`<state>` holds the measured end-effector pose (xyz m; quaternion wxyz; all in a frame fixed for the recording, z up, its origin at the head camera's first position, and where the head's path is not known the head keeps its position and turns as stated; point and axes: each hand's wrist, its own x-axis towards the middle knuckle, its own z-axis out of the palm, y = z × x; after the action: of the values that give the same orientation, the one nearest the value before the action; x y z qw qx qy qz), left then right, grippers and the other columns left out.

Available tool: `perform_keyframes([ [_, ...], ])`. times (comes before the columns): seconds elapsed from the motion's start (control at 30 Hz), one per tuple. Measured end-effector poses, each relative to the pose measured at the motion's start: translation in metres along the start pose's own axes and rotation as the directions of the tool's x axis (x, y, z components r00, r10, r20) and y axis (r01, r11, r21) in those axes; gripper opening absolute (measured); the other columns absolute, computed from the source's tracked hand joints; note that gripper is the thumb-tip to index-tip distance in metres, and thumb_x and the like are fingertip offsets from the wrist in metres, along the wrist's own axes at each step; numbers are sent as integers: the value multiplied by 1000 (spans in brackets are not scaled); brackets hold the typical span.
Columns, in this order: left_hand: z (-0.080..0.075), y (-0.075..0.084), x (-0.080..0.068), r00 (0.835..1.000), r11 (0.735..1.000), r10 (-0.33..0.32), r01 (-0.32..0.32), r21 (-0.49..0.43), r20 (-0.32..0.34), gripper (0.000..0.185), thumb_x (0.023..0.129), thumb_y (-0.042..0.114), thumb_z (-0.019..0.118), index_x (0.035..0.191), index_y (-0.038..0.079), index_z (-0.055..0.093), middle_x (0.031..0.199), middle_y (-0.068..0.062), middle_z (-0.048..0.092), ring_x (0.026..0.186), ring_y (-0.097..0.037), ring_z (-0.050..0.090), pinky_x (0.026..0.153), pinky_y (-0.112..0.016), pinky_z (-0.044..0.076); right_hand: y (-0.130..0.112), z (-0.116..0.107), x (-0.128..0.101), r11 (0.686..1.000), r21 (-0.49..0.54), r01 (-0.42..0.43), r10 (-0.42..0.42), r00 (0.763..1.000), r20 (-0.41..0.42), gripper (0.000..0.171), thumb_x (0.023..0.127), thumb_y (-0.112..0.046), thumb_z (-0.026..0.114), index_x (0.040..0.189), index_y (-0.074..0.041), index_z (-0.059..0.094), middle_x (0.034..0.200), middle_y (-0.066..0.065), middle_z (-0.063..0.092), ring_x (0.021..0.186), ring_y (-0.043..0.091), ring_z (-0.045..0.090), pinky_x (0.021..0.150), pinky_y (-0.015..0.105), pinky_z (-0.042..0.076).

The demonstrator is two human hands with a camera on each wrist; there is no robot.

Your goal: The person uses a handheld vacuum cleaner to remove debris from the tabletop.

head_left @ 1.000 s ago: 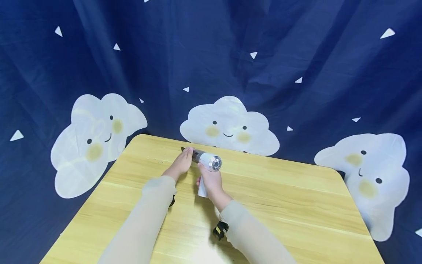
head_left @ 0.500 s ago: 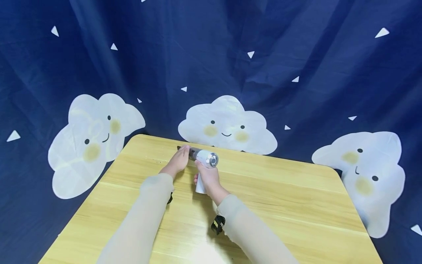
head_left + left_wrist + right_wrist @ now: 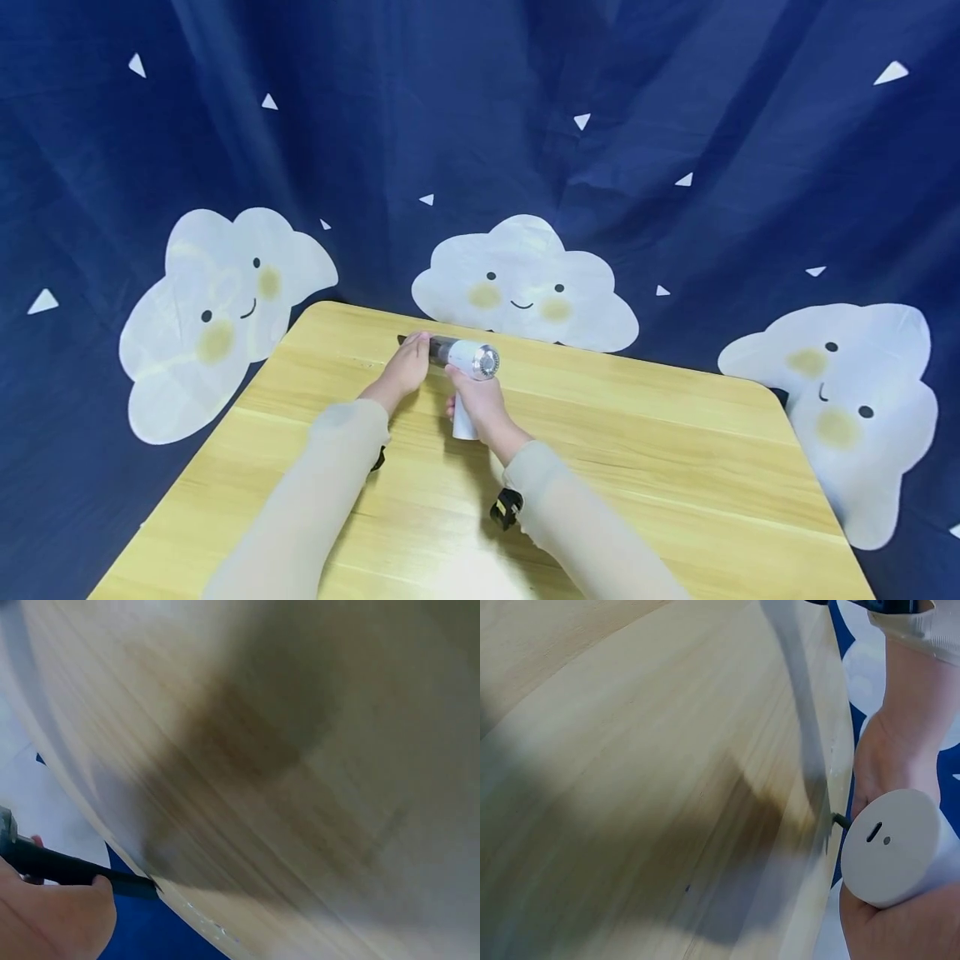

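Observation:
A handheld vacuum cleaner [image 3: 467,357] with a white body, a silvery round rear end and a dark front section is held just over the far left part of the table. My right hand [image 3: 483,406] grips its white handle, whose flat round base [image 3: 892,847] faces the right wrist camera. My left hand [image 3: 407,365] holds the dark front part, with the thumb along the top in the left wrist view. The narrow black nozzle [image 3: 127,883] points left, its tip at or close to the tabletop. Small pale crumbs [image 3: 365,362] lie to the left of it.
The wooden table [image 3: 637,450] has rounded far corners. Right behind its back edge hangs a dark blue curtain [image 3: 360,125] printed with clouds and white triangles. Black wrist devices [image 3: 506,508] sit under both cuffs.
Both hands and the vacuum cleaner have shifted slightly left along the far part of the table, toward the crumbs. The grip of each hand looks the same. The head view has swayed a little.

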<state>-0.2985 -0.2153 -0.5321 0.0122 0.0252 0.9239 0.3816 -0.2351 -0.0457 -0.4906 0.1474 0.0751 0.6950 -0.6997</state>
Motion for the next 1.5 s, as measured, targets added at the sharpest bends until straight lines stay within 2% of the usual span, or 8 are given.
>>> perform_keyframes([
  [0.2,0,9,-8,999,999,-28,29,30,-24,73,108,43,0,152,-5,35,161,-22,27,151,-37,17,123,-48,12,-2,-6,0,1000,2,-27,27,998,48,40,94,-35,70,112,-1,60,65,8,62,48,13,59,50,29,56],
  [0.4,2,11,-12,997,998,-40,44,54,-71,76,107,42,-2,150,-6,37,157,-22,34,149,-36,22,123,-45,14,-8,-10,2,998,-29,-57,59,996,65,43,93,-37,71,114,-1,59,64,8,62,48,13,59,51,31,57],
  [0.8,1,11,-20,988,996,-79,83,22,-133,73,109,41,1,148,-6,41,152,-22,42,144,-36,33,121,-46,23,-11,-8,3,998,-21,-66,68,989,129,48,93,-38,71,117,1,56,63,8,61,49,14,59,51,31,57],
  [1.0,5,18,-27,976,996,-92,94,-2,-196,70,110,36,6,138,-8,52,143,-23,51,135,-36,41,116,-47,32,-17,-16,3,995,-67,-75,85,983,161,45,94,-36,69,117,1,56,62,7,60,47,14,58,47,27,54],
  [1.13,8,25,-32,969,996,-91,92,-7,-231,66,110,31,8,136,-10,53,141,-24,53,134,-38,42,115,-48,33,-22,-22,4,994,-87,-74,89,978,187,44,95,-34,69,117,1,56,63,8,61,47,14,58,47,27,54],
  [1.37,13,31,-34,964,997,-79,79,-10,-254,64,111,30,11,136,-11,53,138,-25,55,133,-39,44,114,-49,33,-30,-33,1,988,-130,-82,109,970,218,45,95,-35,68,118,1,54,66,9,60,49,14,57,47,26,53],
  [1.5,13,33,-37,967,997,-78,79,-6,-243,64,111,31,11,136,-9,53,138,-25,56,132,-38,44,114,-48,34,-35,-37,-2,986,-130,-103,131,963,236,48,95,-35,68,121,3,53,65,8,59,49,14,57,47,25,52],
])
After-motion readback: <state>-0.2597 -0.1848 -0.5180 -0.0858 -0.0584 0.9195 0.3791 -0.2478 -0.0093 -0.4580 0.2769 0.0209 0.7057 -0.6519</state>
